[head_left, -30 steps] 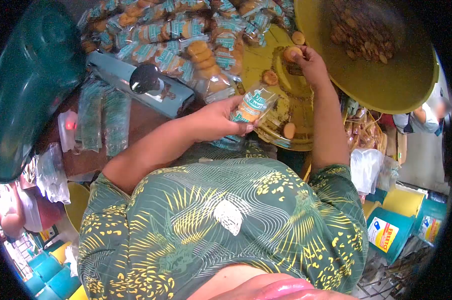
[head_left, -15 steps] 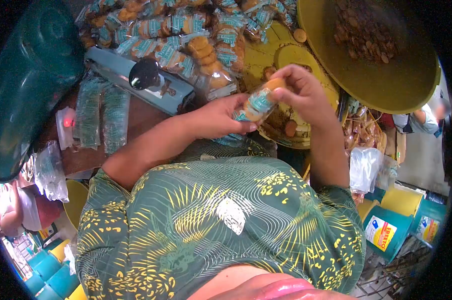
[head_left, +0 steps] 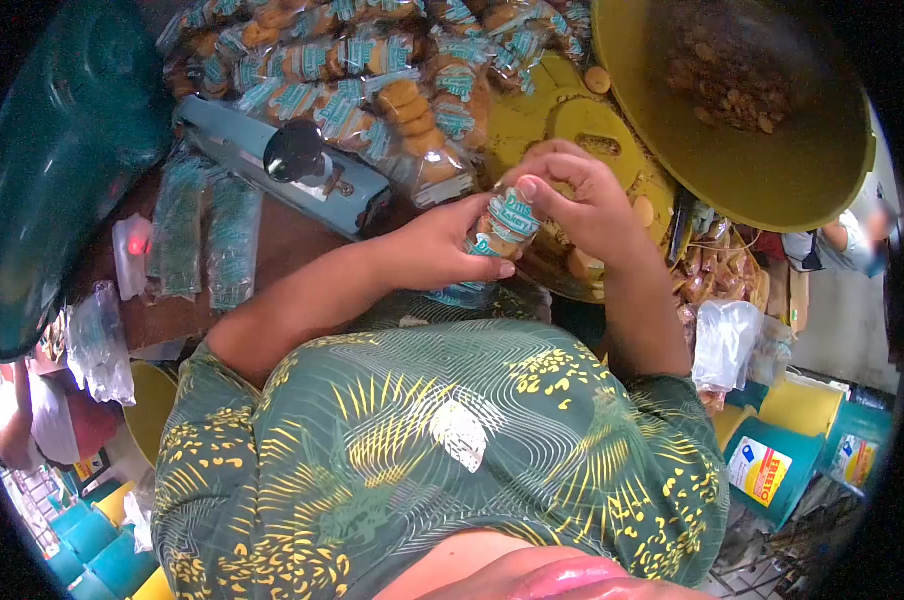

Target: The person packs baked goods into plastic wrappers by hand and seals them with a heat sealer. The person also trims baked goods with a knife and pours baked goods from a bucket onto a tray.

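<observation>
A clear plastic bag of cookies [head_left: 509, 222] with teal lettering is held upright but tilted in front of my chest. My left hand [head_left: 442, 245] wraps round its lower part, thumb along the near side. At the bag's top end, my right hand [head_left: 582, 195] is closed, with thumb and curled fingers on its edge; the fingertips are partly hidden. Just beyond them lies a yellow lid [head_left: 562, 110] with a few loose cookies [head_left: 597, 80] on it. Filled cookie bags [head_left: 372, 55] are piled beyond my left hand.
A blue bag sealer [head_left: 272, 165] with a black knob stands left, beside flat printed bags [head_left: 234, 240]. A large yellow tub [head_left: 832, 190] with brown pieces leans at upper right. A dark green container [head_left: 62, 170] stands far left. Teal buckets [head_left: 762, 470] are at lower right.
My right hand has moved slightly left and closer over the bag's top. The cookie between its fingers earlier is now down in the bag, which stands more upright.
</observation>
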`<state>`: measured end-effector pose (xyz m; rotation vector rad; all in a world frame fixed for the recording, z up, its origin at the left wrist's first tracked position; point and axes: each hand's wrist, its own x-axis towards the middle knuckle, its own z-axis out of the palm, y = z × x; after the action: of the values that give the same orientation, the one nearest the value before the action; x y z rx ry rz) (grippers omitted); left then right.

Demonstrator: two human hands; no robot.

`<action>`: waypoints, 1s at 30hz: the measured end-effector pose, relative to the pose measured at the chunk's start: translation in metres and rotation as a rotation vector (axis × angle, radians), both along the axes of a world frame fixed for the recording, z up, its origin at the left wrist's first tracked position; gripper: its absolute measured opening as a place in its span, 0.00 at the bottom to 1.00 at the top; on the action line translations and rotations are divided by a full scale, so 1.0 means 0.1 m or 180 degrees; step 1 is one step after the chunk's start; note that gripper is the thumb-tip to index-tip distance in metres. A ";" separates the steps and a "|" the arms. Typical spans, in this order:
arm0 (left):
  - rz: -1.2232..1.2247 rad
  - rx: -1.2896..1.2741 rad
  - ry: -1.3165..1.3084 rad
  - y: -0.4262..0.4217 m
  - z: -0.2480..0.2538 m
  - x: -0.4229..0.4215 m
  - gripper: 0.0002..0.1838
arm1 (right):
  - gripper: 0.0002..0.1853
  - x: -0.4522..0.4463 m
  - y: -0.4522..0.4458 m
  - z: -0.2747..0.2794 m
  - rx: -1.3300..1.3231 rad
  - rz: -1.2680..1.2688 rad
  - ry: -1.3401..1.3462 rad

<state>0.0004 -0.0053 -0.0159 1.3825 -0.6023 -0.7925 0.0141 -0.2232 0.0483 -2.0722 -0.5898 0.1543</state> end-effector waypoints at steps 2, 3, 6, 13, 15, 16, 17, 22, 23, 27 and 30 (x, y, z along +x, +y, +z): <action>0.0169 -0.0075 -0.0025 -0.01 -0.01 0.00 0.33 | 0.12 -0.05 0.09 0.08 0.0301 -0.0414 -0.0573; 0.0256 -0.0104 0.0018 -0.01 0.02 0.00 0.34 | 0.12 -0.08 0.13 0.10 0.0457 -0.0617 -0.0858; 0.0370 -0.0160 0.0198 -0.01 0.09 0.01 0.36 | 0.12 -0.10 0.19 0.10 -0.0509 -0.0462 -0.1655; 0.0193 -0.0303 0.0994 0.02 0.18 0.04 0.37 | 0.10 0.22 0.09 0.12 -0.0258 -0.0582 -0.1143; 0.0207 -0.0272 0.0983 0.05 0.17 0.04 0.37 | 0.10 0.71 -0.15 0.02 -0.0835 -0.1267 -0.1245; 0.0226 -0.0308 0.0907 0.04 0.08 0.03 0.37 | 0.10 0.99 -0.32 -0.07 -0.1344 -0.1739 -0.1196; 0.0246 -0.0345 0.0830 0.04 0.04 0.03 0.37 | 0.12 1.20 -0.50 -0.16 -0.1925 -0.1947 -0.1499; 0.0409 -0.0385 0.0461 0.06 0.11 0.01 0.38 | 0.16 1.55 -0.93 -0.49 -0.2868 -0.2032 -0.1361; 0.0427 -0.0363 0.0498 0.08 0.13 0.01 0.38 | 0.16 1.59 -0.98 -0.55 -0.2561 -0.2150 -0.1237; 0.0333 -0.0115 0.0419 0.10 0.14 0.04 0.37 | 0.11 1.26 -0.72 -0.25 -0.1484 -0.2145 -0.0853; 0.0219 -0.0096 0.0573 0.08 0.25 0.05 0.37 | 0.11 0.96 -0.64 -0.17 -0.0187 -0.1523 -0.0548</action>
<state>0.0058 0.0028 0.0093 1.2817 -0.4229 -0.8387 0.1098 -0.2872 0.0313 -2.2364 -0.1775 -0.2888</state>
